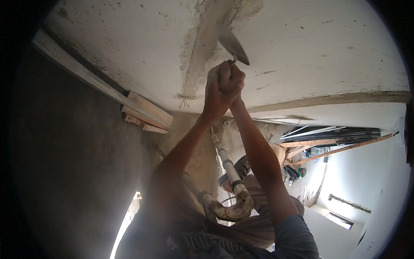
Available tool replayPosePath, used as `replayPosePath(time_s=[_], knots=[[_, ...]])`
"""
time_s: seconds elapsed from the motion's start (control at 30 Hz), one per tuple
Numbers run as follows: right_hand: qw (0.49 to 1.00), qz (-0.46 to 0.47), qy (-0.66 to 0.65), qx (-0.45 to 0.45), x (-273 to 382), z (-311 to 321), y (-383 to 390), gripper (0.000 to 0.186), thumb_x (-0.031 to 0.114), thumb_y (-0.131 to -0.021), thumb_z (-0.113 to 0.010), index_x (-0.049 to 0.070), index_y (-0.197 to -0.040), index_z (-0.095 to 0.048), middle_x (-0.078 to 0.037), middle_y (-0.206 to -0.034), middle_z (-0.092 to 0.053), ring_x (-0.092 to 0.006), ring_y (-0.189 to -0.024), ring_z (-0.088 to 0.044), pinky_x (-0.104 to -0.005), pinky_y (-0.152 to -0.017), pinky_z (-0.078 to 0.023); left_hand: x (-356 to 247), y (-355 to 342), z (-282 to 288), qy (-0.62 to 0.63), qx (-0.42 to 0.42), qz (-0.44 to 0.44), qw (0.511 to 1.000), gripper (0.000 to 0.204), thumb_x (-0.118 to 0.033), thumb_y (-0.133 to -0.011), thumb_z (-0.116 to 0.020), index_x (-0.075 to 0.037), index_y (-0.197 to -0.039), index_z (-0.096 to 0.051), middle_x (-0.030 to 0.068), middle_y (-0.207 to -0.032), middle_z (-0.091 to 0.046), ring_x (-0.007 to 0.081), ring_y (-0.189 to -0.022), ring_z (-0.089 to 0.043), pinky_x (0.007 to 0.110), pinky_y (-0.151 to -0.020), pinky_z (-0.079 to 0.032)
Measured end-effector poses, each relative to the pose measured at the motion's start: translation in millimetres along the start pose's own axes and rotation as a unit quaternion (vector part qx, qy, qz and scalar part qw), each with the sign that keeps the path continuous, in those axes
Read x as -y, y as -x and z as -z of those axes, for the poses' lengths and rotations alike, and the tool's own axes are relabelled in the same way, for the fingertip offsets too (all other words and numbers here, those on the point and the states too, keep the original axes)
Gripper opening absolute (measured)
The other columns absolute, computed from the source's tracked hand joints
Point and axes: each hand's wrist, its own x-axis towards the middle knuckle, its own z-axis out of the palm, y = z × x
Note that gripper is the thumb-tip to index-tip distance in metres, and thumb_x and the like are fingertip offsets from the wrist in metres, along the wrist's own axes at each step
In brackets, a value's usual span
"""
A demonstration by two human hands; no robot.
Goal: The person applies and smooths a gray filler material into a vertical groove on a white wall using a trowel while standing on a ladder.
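Observation:
Both of my hands are raised together in front of a whitish wall (pixel 310 56), closed around the handle of a pointed trowel (pixel 235 46). My left hand (pixel 217 93) wraps the grip from the left. Pressed against it is my right hand (pixel 237 83), its fingers curled and partly covered by the left one. The handle itself is mostly hidden inside the two fists. Above them the metal blade tilts up and to the left, beside a rough grey mortar strip (pixel 199 56) running up the wall. Whether the blade touches the wall, I cannot tell.
Dirty white pipes (pixel 235 175) with a bend (pixel 235 210) stand close below my forearms. Wooden boards (pixel 146 110) lie at the left along a long pale rail (pixel 77 64). Wires (pixel 184 102) stick out below the strip. Planks (pixel 345 149) and long bars are piled at the right.

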Motion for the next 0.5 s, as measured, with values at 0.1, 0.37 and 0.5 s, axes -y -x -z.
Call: replayPosePath(time_s=[0.1,0.37,0.5], knots=[[0.999,0.025,-0.024,0.000,21.6,-1.9,-14.0,0.033,0.026,-0.094,-0.056,-0.001,-0.076,-0.057,-0.016,-0.058,-0.054,-0.0197,-0.050,-0.054,-0.0356,-0.048,-0.042,-9.9,-8.2,8.5,-0.036,0.008,-0.016,0.999,0.068,-0.019,-0.081,-0.081,0.004,-0.133,-0.044,0.0197,-0.121,-0.056,0.0321,-0.112,-0.060,0.043,-0.096,-0.049],[0.990,0.090,0.101,-0.030,-54.0,-23.3,22.2,0.034,0.029,-0.092,-0.057,-0.001,-0.077,-0.055,-0.017,-0.061,-0.054,-0.0269,-0.049,-0.051,-0.0364,-0.047,-0.041,28.7,9.6,17.7,0.004,0.010,0.026,1.000,0.066,-0.017,-0.078,-0.083,0.000,-0.130,-0.047,0.0196,-0.118,-0.057,0.0359,-0.111,-0.059,0.045,-0.095,-0.048],[0.995,0.047,0.079,-0.027,-23.7,-20.5,-5.4,0.033,0.030,-0.093,-0.056,0.001,-0.077,-0.055,-0.016,-0.063,-0.052,-0.0281,-0.051,-0.051,-0.0374,-0.048,-0.041,12.8,-9.4,20.0,-0.042,0.016,-0.009,0.999,0.069,-0.017,-0.076,-0.083,-0.001,-0.132,-0.047,0.0204,-0.122,-0.055,0.0381,-0.115,-0.056,0.045,-0.097,-0.047]])
